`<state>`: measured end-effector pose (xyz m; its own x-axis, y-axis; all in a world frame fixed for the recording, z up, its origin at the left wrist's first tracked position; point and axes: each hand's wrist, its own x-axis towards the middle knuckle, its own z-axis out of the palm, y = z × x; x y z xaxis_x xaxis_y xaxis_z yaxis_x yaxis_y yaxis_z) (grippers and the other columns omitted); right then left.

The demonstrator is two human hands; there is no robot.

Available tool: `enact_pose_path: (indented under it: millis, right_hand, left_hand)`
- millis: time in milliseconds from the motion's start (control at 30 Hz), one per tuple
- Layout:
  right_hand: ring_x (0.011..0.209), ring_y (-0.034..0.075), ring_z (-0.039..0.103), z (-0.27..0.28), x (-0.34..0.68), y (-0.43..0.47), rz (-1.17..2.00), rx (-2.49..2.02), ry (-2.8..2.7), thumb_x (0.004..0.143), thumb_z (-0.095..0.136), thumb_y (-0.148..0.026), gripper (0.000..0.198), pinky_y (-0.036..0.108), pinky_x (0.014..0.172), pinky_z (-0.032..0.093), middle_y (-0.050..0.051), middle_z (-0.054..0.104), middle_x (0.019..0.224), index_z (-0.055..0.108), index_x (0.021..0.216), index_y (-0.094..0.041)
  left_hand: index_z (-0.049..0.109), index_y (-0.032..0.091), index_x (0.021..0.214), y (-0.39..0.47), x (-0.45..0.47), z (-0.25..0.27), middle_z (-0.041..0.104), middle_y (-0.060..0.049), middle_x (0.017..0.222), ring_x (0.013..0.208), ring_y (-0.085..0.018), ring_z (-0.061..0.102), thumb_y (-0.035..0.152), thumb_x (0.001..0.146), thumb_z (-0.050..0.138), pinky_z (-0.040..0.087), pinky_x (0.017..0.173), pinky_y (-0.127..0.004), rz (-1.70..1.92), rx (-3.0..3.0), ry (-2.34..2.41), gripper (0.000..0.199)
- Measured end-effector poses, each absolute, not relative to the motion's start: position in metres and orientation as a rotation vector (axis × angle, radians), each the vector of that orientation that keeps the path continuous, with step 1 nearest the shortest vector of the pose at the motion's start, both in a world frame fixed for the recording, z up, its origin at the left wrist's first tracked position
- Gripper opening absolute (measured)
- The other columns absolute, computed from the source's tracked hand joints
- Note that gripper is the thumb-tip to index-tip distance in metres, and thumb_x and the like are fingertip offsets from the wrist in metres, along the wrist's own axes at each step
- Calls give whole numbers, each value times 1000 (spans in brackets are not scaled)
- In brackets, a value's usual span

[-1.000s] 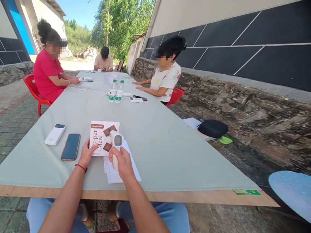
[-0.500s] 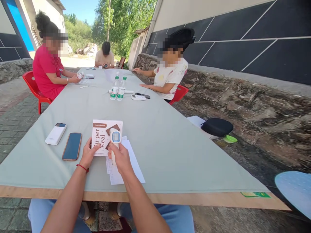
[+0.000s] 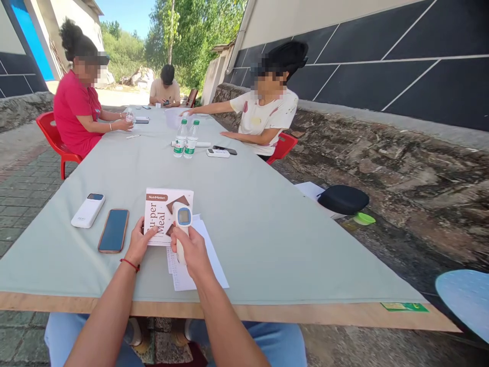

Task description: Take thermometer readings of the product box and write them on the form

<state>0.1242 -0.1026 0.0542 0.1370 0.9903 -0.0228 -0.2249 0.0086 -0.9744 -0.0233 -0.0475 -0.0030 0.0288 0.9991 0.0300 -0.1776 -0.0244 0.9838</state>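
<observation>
My left hand (image 3: 138,243) grips the lower left edge of a white and brown box (image 3: 153,216) printed "NutriMotion", thumb across its front. My right hand (image 3: 191,250) is wrapped round the handle of a white infrared thermometer (image 3: 182,216). Its small grey screen faces me, and its head overlaps the box's right side. White paper sheets (image 3: 208,260) lie under the box and my right hand, some with printed rows. To the left of my left hand lie a phone (image 3: 113,231) and a white power bank (image 3: 88,210).
Two green-capped water bottles (image 3: 190,140) stand mid-table, with a phone (image 3: 224,150) and a white device (image 3: 217,153) beside them. Farther back is a pale basin (image 3: 173,118). Three people sit around the table (image 3: 267,244). A black case (image 3: 343,199) lies off the right edge.
The thermometer's screen has gone from lit pale blue to grey. The person at right has stretched an arm toward the basin. The person at left has shifted a small bottle. My hands stay put.
</observation>
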Motion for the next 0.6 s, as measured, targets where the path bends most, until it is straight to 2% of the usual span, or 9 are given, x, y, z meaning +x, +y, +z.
enact_pose_path:
  millis: [167, 600]
  right_hand:
    - [53, 13, 44, 70, 130, -121, 1180, -1162, -994, 79, 60, -49, 30, 26, 53, 36, -4, 52, 53, 53, 72, -21]
    - [55, 13, 47, 108, 139, -157, 1109, -1051, -1067, 80, 59, -45, 26, 26, 54, 39, -3, 53, 56, 58, 78, -20]
  left_hand:
    - [61, 18, 118, -46, -24, -4, 68, -11, 118, 106, -29, 64, 48, 68, 79, 50, 91, -41, 1286, 1128, 1046, 61]
    - [60, 19, 122, -46, -26, 2, 67, -10, 121, 112, -31, 61, 46, 69, 79, 50, 93, -41, 1274, 1133, 1011, 62]
